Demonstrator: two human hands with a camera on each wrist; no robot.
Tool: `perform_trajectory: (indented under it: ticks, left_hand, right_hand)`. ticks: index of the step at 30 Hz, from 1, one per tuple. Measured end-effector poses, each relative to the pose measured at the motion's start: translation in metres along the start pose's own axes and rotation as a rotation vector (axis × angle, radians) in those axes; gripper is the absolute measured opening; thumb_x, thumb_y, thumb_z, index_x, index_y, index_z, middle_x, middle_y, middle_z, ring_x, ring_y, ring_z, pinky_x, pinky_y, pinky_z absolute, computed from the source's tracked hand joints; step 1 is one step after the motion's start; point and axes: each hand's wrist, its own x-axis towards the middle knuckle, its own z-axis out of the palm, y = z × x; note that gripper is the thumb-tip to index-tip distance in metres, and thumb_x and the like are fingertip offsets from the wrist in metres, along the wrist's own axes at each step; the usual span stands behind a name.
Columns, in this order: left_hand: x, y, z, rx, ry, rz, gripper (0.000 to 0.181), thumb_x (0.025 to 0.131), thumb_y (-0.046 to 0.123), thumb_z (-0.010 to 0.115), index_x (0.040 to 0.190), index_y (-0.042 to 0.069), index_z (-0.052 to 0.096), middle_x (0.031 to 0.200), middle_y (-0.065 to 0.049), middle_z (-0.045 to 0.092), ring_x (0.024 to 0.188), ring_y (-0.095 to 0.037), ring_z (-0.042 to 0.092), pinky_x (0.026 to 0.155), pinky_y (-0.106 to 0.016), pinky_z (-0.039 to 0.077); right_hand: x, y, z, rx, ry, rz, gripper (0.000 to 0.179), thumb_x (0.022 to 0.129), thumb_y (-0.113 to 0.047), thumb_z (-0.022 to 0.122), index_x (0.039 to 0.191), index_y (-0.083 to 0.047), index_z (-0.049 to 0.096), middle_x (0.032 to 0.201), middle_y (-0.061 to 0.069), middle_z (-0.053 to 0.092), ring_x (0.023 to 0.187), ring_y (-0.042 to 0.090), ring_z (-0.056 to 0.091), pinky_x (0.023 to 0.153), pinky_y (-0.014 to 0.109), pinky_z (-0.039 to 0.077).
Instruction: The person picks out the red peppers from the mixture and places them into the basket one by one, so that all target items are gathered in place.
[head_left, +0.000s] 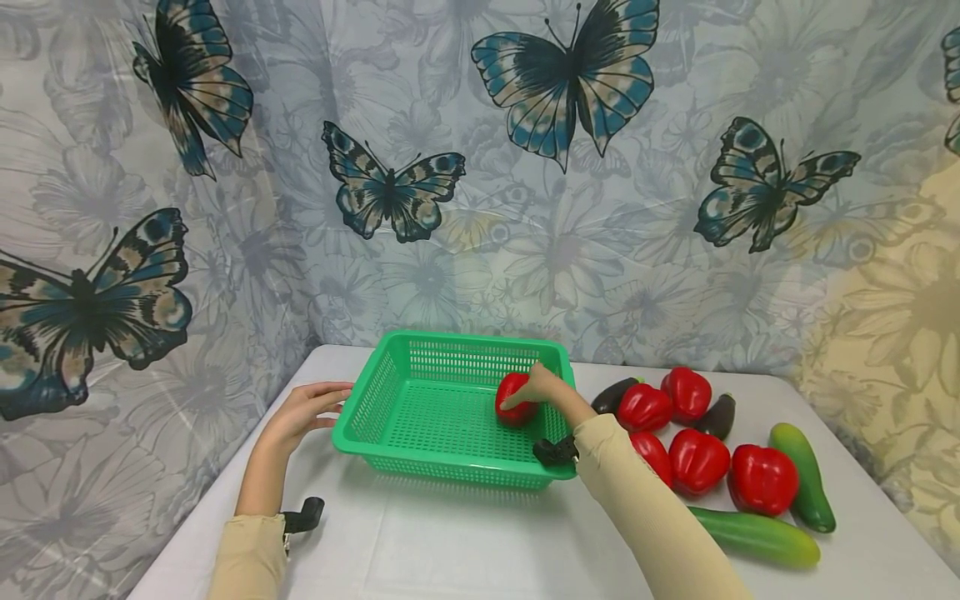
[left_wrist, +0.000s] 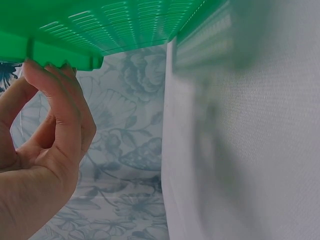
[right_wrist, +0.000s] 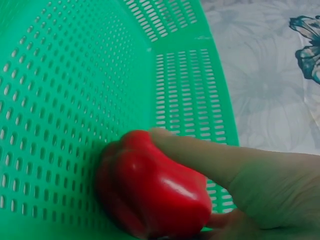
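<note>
A green perforated plastic basket (head_left: 450, 467) stands on the table. Inside it, toward the right end, my right hand (head_left: 542, 387) holds a red bell pepper (head_left: 510, 412) with thumb and fingers around its sides. Up close in the right wrist view, the pepper (right_wrist: 155, 190) sits against the basket floor, the thumb along its top and the other fingers mostly hidden behind it. At the basket's left end my left hand (head_left: 303, 412) touches the outer rim with its fingertips. The left wrist view shows those fingers (left_wrist: 67, 110) bent gently under the rim (left_wrist: 55, 52).
Right of the basket lie several more red bell peppers (head_left: 699, 461), two dark eggplants (head_left: 718, 417) and two long green vegetables like cucumbers (head_left: 757, 537). A butterfly-patterned cloth (head_left: 570, 250) hangs behind the white table (head_left: 420, 542).
</note>
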Motion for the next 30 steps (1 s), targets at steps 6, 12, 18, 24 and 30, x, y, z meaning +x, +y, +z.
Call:
perform_trajectory:
  ticks: [6, 12, 18, 24, 30]
  left_hand:
    - [0.0020, -0.0011, -0.0005, 0.010, 0.002, 0.004, 0.057, 0.095, 0.035, 0.064, 0.137, -0.002, 0.053, 0.110, 0.009, 0.064, 0.092, -0.009, 0.062, 0.079, -0.027, 0.056]
    - [0.0021, -0.0011, -0.0003, 0.011, 0.003, -0.001, 0.057, 0.095, 0.035, 0.065, 0.136, -0.002, 0.054, 0.110, 0.009, 0.064, 0.093, -0.009, 0.062, 0.079, -0.028, 0.056]
    - [0.0013, -0.0007, 0.0001, 0.009, 0.010, -0.008, 0.056, 0.095, 0.034, 0.064, 0.136, -0.001, 0.054, 0.109, 0.010, 0.064, 0.092, -0.009, 0.062, 0.079, -0.027, 0.056]
    - [0.0003, 0.0004, 0.0003, 0.006, 0.002, -0.002, 0.056, 0.095, 0.034, 0.065, 0.136, -0.002, 0.054, 0.110, 0.009, 0.064, 0.093, -0.010, 0.062, 0.079, -0.028, 0.056]
    - [-0.0009, 0.0009, 0.0001, 0.009, -0.006, 0.006, 0.055, 0.095, 0.034, 0.064, 0.136, -0.002, 0.054, 0.111, 0.009, 0.064, 0.093, -0.009, 0.062, 0.080, -0.028, 0.055]
  right_hand:
    - [-0.0013, 0.0008, -0.0006, -0.014, -0.010, -0.011, 0.098, 0.075, -0.024, 0.084, 0.145, 0.013, 0.027, 0.140, 0.027, 0.045, 0.131, 0.039, 0.047, 0.109, 0.048, 0.042]
    - [-0.0014, 0.0011, -0.0003, 0.031, 0.044, -0.039, 0.086, 0.073, -0.015, 0.085, 0.139, 0.011, 0.037, 0.131, 0.026, 0.053, 0.122, 0.038, 0.054, 0.102, 0.047, 0.048]
    - [0.0003, 0.0016, -0.0002, 0.056, 0.052, -0.058, 0.084, 0.073, -0.010, 0.084, 0.139, 0.011, 0.037, 0.132, 0.026, 0.052, 0.121, 0.038, 0.054, 0.100, 0.047, 0.049]
    - [0.0008, 0.0000, -0.0011, 0.033, 0.064, -0.069, 0.089, 0.072, -0.009, 0.084, 0.144, 0.009, 0.035, 0.136, 0.026, 0.050, 0.124, 0.040, 0.052, 0.100, 0.047, 0.049]
    - [0.0013, -0.0005, -0.0011, 0.016, 0.063, -0.080, 0.089, 0.073, -0.009, 0.084, 0.145, 0.007, 0.035, 0.139, 0.026, 0.048, 0.126, 0.039, 0.051, 0.101, 0.048, 0.048]
